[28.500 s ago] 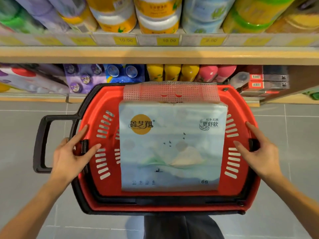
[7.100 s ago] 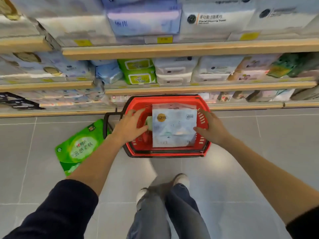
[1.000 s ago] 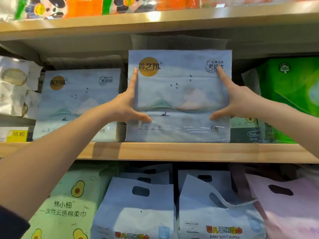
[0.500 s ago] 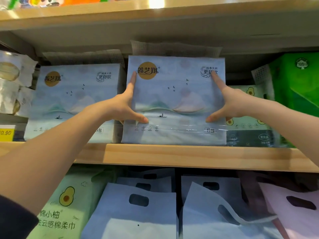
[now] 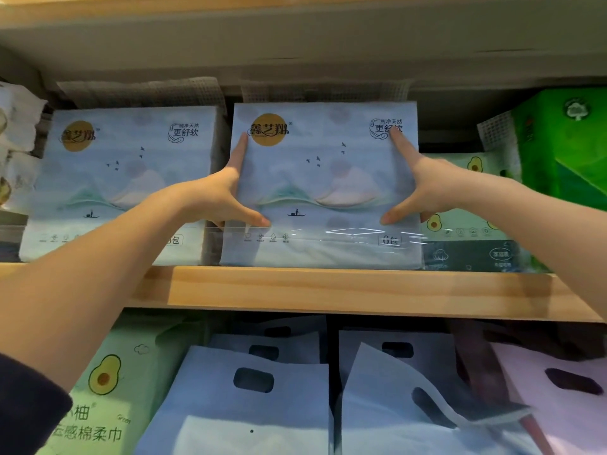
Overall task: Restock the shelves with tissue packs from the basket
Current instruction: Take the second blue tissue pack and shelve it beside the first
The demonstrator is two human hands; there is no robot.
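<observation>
Both hands bracketed the pale blue tissue pack (image 5: 323,185) in a wide grip, each with a forefinger laid up a side edge and a thumb pressed on the front face. The left hand (image 5: 220,198) took the left edge and the right hand (image 5: 423,192) the right; neither curled round the back as far as could be seen, so this read as pressing and steadying more than carrying. The pack stood upright on the wooden shelf (image 5: 328,290), its bottom on the board just behind the front lip.

The step in hand looked like the final seating of this pack. The next move would call for a gentle push until its face lined up with the matching pack (image 5: 121,185) on its left, then a release without tipping it forward.

Room was tight sideways: the matching pack stood just beside it, and an avocado-print pack (image 5: 466,231) sat close on the right, set farther back, with a green pack (image 5: 565,152) beyond. Some clearance showed under the board above (image 5: 295,37). How deep the slot ran behind could not be told
</observation>
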